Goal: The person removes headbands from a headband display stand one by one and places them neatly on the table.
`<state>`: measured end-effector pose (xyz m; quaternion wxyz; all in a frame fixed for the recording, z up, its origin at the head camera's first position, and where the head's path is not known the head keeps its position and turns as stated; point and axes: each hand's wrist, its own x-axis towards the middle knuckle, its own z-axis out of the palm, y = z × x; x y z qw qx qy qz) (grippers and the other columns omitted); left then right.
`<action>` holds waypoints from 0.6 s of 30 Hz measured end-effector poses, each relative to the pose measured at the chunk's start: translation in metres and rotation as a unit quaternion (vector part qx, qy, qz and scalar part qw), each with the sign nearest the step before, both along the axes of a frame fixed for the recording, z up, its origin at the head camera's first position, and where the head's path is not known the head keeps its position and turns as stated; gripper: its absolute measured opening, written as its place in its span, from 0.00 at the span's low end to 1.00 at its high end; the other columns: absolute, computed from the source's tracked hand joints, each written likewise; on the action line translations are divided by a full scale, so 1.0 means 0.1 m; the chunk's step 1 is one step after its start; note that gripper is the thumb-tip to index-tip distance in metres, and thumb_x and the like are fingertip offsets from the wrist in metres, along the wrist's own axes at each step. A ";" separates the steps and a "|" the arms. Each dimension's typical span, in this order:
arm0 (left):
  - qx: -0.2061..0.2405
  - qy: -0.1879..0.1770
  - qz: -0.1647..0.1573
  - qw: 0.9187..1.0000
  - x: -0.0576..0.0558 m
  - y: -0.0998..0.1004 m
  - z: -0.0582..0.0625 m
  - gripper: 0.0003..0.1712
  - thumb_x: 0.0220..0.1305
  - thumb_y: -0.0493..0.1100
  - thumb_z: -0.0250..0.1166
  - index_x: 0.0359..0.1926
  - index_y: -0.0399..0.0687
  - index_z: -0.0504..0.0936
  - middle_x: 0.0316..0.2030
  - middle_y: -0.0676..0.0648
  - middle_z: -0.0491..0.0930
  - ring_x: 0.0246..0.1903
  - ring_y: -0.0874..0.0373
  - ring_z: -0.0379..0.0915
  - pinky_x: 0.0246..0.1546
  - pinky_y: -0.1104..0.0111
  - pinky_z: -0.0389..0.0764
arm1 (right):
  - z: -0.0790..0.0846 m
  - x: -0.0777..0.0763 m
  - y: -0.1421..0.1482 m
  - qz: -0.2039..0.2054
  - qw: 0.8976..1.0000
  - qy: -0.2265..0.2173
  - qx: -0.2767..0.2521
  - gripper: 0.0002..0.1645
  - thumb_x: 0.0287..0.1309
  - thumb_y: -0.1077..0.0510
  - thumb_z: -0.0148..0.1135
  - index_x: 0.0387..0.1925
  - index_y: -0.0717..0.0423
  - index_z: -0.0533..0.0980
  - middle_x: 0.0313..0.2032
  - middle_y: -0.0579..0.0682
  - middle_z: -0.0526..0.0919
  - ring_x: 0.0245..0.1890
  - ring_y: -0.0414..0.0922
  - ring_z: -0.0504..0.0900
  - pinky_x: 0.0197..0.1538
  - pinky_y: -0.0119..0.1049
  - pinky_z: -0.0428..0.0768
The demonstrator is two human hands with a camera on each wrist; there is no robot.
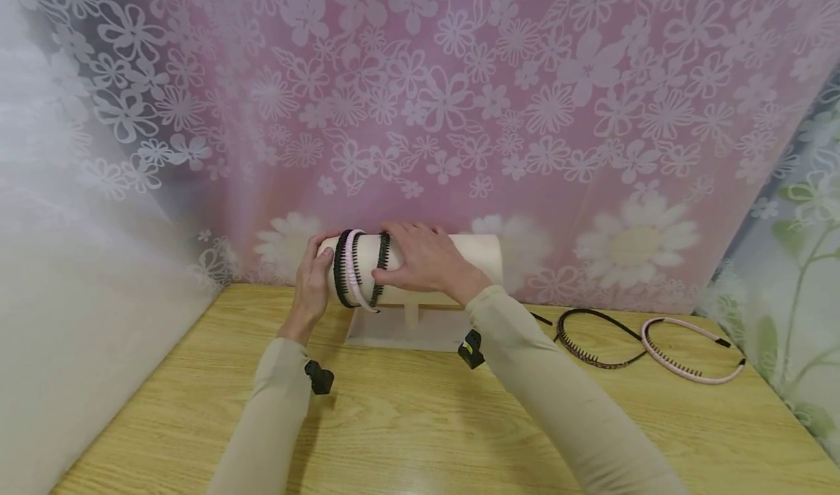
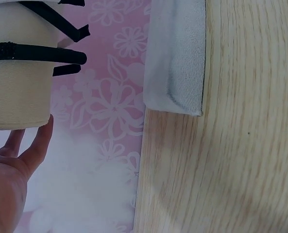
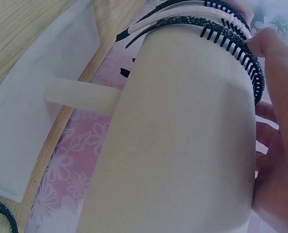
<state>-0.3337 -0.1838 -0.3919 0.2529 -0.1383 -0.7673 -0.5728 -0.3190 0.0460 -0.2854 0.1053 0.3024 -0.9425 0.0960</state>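
A cream headband display roll [image 1: 459, 251] lies sideways on a short post above a pale base [image 1: 374, 331]. Around its left part sit a black headband [image 1: 340, 273] and a pink headband [image 1: 351, 265], close together. Just right of them is a glittery black toothed headband [image 3: 226, 34]. My right hand [image 1: 423, 258] holds this one, thumb at its front edge and fingers over the top of the roll. At the roll's left end, my left hand [image 1: 311, 287] touches the rim with fairly straight fingers, bracing it.
On the wooden table [image 1: 394, 422] to the right lie a brown-black headband [image 1: 593, 364] and another pink headband [image 1: 695, 375]. The end of a dark headband [image 1: 541, 318] shows beside my right sleeve. A pink flowered curtain [image 1: 420, 116] hangs behind the table.
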 end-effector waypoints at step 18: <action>0.004 -0.012 -0.005 1.000 0.19 0.08 0.19 0.24 0.79 0.47 0.43 0.69 0.48 0.71 0.65 0.41 0.75 0.55 0.52 0.72 0.52 0.70 0.74 | -0.03 0.03 0.06 0.026 1.000 0.006 -0.015 0.45 0.60 0.32 0.60 0.73 0.45 0.66 0.73 0.50 0.71 0.71 0.53 0.71 0.69 0.58 0.69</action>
